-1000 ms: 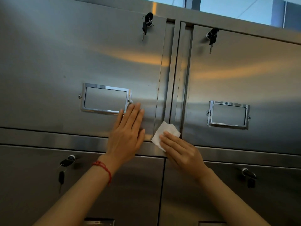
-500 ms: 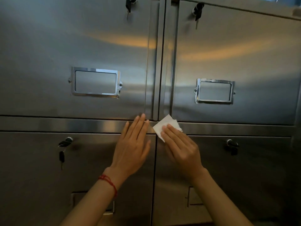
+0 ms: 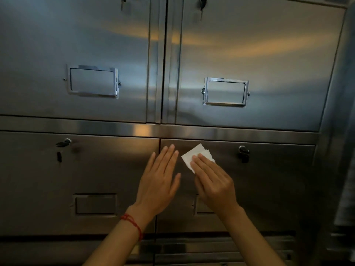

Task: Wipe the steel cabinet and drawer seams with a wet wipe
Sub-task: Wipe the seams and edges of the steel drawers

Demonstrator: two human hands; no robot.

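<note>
Pressing flat on the lower right drawer front (image 3: 269, 189), the folded white wet wipe (image 3: 196, 155) sits just under the horizontal steel rail (image 3: 76, 126), a bit right of the vertical seam (image 3: 159, 148) between the two lower drawers. Right hand (image 3: 213, 181) lies on the wipe w/ fingers straight and together, fingertips (image 3: 199, 157) covering its lower right part; upper and left corners of the wipe stick out past them. No curl or pinch visible, just a flat press. Left hand (image 3: 159, 181) is beside it, palm flat on the steel, fingers extended and close together, holding nothing; it straddles the seam, tips near the top edge of the drawers. Hands are close but not touching. A red string bracelet (image 3: 132, 224) circles the left wrist. Lower left drawer (image 3: 57, 189) has a lock w/ a key (image 3: 62, 144) hanging near its top; lower right one has a lock (image 3: 244, 150) too. Each lower drawer carries a label holder, dim; right one is partly hidden behind the right hand. Above the rail, two cabinet doors meet at a center strip (image 3: 161, 73), each w/ a shiny label frame: left (image 3: 93, 81), right (image 3: 225, 92). Keys hang at the top edge, mostly cut off.
</note>
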